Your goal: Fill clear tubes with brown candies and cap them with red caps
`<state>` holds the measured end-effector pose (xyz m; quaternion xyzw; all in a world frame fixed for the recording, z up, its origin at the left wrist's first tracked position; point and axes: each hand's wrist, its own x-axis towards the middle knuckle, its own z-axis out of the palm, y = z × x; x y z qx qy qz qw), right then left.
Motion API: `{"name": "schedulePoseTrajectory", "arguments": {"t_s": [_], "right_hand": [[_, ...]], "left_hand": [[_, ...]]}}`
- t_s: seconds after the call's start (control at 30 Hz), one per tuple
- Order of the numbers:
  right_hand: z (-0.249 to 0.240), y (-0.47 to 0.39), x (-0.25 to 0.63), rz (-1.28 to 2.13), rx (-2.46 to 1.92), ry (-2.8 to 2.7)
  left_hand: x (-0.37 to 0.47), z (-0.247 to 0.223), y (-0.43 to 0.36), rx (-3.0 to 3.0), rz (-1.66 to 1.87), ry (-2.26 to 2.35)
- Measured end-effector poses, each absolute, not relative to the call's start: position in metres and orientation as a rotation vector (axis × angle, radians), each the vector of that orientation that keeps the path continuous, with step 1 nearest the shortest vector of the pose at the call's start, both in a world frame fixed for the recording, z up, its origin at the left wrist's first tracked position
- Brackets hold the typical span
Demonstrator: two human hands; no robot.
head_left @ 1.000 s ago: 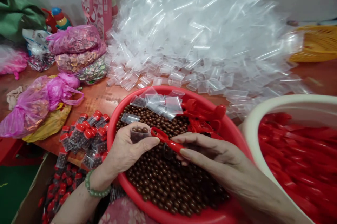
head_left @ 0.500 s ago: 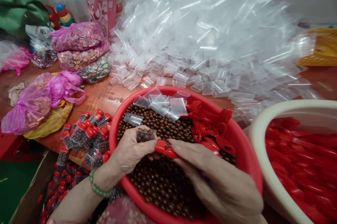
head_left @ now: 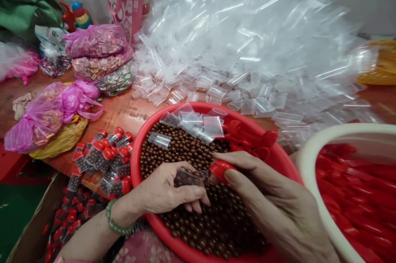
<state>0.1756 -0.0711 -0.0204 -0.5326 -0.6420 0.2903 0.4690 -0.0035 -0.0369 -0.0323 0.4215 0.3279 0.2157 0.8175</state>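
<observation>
My left hand [head_left: 167,191] is closed around a small clear plastic tube [head_left: 186,177], tilted, with brown balls showing through or behind it. In my right hand [head_left: 272,201], a red plastic cap [head_left: 220,170] is pinched between thumb and fingers, a little apart from the tube's end. Both hands are over a red basin [head_left: 135,168] full of shiny brown balls [head_left: 198,234]. Several empty clear tubes [head_left: 213,126] lie on the balls at the far side. Beside them is a cluster of red plastic pieces [head_left: 247,137], partly hidden by my right hand.
Capped, filled tubes [head_left: 103,153] lie left of the basin, above a box [head_left: 27,230] holding more. A large heap of clear tubes [head_left: 241,48] stands behind. At right is a cream tub [head_left: 309,147] of red pieces. Pink bags [head_left: 99,42] sit at back left.
The red cap has come away from the tube, and my right hand has moved right with it. My left hand still holds the tube. The view has shifted slightly.
</observation>
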Motion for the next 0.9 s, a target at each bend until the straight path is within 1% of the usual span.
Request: {"name": "schedulePoseTrajectory", "arguments": {"t_s": [0.1, 0.4, 0.63, 0.77, 0.9], "right_hand": [[-0.017, -0.064, 0.172, 0.772, -1.216, -1.650], [-0.028, -0.058, 0.160, 0.706, -1.161, -1.724], [-0.030, -0.065, 0.182, 0.635, -1.263, -1.783], [-0.026, -0.064, 0.178, 0.611, -1.324, -1.738], [-0.021, -0.055, 0.164, 0.615, -1.180, -1.830]], "left_hand": [[-0.005, -0.032, -0.039, 0.920, 0.452, 0.743], [-0.014, -0.033, -0.040, 1.001, 0.472, 0.754], [-0.020, -0.038, -0.041, 0.986, 0.494, 0.829], [-0.020, -0.038, -0.040, 0.961, 0.477, 0.817], [-0.019, -0.038, -0.040, 0.949, 0.493, 0.800]]}}
